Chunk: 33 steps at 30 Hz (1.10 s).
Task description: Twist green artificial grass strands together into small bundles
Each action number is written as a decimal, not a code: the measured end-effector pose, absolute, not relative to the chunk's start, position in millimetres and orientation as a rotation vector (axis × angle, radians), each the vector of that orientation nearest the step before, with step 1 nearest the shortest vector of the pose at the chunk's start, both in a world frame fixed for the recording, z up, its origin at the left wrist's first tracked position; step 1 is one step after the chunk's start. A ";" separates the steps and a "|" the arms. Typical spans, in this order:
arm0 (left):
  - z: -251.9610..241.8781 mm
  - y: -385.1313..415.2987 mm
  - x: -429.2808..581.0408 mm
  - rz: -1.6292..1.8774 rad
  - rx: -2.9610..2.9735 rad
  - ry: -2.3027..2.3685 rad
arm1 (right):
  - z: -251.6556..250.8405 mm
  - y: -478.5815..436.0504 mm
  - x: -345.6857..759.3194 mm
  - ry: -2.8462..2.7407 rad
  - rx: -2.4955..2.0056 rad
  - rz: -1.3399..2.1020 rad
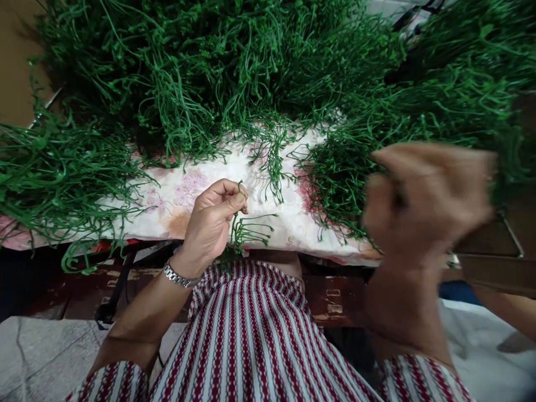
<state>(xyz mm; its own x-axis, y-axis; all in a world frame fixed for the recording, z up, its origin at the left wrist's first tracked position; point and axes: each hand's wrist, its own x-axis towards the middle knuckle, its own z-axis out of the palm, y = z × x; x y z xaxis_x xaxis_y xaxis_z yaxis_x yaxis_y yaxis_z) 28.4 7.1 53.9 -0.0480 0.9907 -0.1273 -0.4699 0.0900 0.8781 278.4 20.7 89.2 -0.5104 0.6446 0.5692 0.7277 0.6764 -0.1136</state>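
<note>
My left hand (216, 218), with a metal watch on the wrist, is closed in a pinch above the front edge of the cloth. Between its thumb and fingers is a thin green stem (240, 186). Just below hangs a branched green sprig (251, 230), which may be part of the same piece. My right hand (427, 195) is raised at the right and smeared by motion. Its fingers look curled into a fist; whether anything is inside cannot be seen. Behind it lies a heap of similar green stems (343, 178).
A flowered cloth (184, 187) covers the work surface. Large piles of green stems (234, 67) fill the back, with another pile (54, 178) at the left. Loose sprigs (274, 162) lie in the middle. Another person's arm (508, 310) shows at the lower right.
</note>
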 end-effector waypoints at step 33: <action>24.6 -32.8 18.6 1.181 1.496 1.359 | 28.8 -0.7 181.6 -2.207 -0.958 0.508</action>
